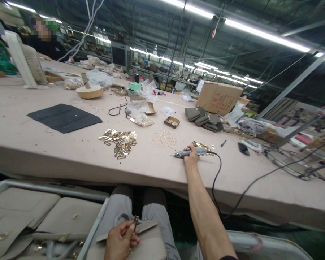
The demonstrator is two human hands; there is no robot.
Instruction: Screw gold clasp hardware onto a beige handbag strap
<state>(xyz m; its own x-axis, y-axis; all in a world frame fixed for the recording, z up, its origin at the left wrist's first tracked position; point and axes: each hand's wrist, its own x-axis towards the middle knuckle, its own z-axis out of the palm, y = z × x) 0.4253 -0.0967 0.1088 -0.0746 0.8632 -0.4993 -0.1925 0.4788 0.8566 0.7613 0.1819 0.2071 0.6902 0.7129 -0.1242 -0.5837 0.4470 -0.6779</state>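
Low over my lap, my left hand (121,240) pinches a small brass-coloured metal plate (135,221) between thumb and fingers. Beneath it a beige leather-like bag piece (151,241) with a raised flap rests across my legs. My right hand (191,157) is wrapped round a grey electric screwdriver (202,150) at the table's near side, its thin tip pointing left. Close behind that tool lies a heap of shiny metal pieces (197,144). Tiny screws or similar small parts (164,139) are scattered to the left of the tip. Rectangular brass fittings (121,141) form a pile farther left.
A small box of tiny parts (172,122), stacked dark pouches (204,119) and a cardboard carton (219,97) stand beyond. The screwdriver's black cord (219,173) hangs over the table edge. Lower left, a bin (97,224) holds beige bags. A person (44,39) is at the far left.
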